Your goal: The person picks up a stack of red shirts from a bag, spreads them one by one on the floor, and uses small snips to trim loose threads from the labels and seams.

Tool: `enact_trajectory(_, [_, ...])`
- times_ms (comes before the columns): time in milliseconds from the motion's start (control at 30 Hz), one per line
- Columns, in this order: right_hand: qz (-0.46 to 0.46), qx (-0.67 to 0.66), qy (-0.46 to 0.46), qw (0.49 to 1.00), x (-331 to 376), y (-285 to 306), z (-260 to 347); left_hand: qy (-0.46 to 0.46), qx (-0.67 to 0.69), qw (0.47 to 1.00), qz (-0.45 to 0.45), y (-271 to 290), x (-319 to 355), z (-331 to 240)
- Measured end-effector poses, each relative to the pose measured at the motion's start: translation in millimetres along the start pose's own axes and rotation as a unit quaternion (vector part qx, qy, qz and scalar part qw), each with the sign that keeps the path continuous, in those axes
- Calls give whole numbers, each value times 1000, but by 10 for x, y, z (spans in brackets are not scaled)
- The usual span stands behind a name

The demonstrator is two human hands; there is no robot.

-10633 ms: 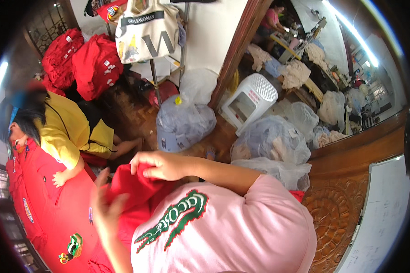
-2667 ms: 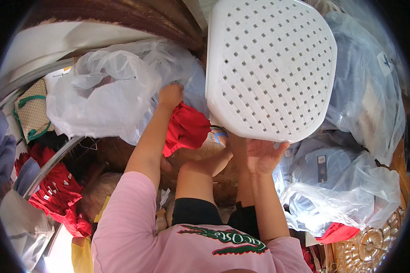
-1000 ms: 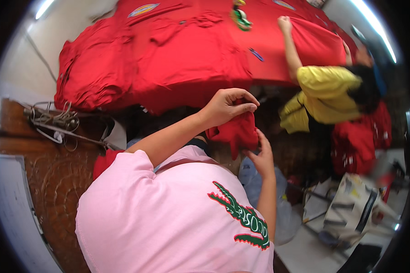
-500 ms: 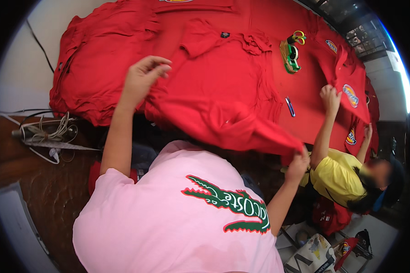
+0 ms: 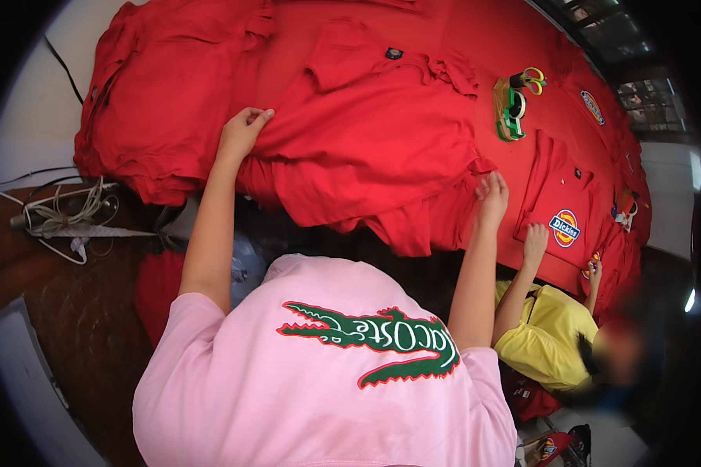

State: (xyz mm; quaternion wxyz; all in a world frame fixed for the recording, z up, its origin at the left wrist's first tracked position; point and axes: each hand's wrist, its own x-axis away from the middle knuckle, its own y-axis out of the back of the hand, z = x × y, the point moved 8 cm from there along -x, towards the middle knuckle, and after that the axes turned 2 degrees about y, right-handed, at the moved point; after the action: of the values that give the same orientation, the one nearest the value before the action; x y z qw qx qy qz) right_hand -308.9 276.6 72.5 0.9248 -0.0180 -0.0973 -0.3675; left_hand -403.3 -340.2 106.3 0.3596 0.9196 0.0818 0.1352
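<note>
The table point(image 5: 23, 117) is almost wholly hidden under red garments point(image 5: 171, 101); its far edge is cut off. The co-worker's face point(image 5: 623, 358) is blurred. Scissors point(image 5: 528, 78) are too small for detail.

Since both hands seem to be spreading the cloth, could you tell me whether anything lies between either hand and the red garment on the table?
Nothing visible does. The left hand rests directly on the red fabric garment at its left edge, and the right hand touches its lower right edge. The green tape dispenser and scissors lie further off, clear of both hands.
</note>
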Motion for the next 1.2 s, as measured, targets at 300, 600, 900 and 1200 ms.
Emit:
enact_trajectory(300, [32,45,25,998,-242,326,-45,178,191,964,-53,-53,853,812])
enact_trajectory(600, [186,114,140,966,-1321,-1253,452,107,297,920,-231,-355,757,614])
enact_trajectory(900, [246,303,150,908,-579,-1281,887,101,497,855,-105,-228,812,457])
enact_trajectory(1200, [499,156,-385,761,1244,100,-67,328,467,792,216,-195,1798,1019])
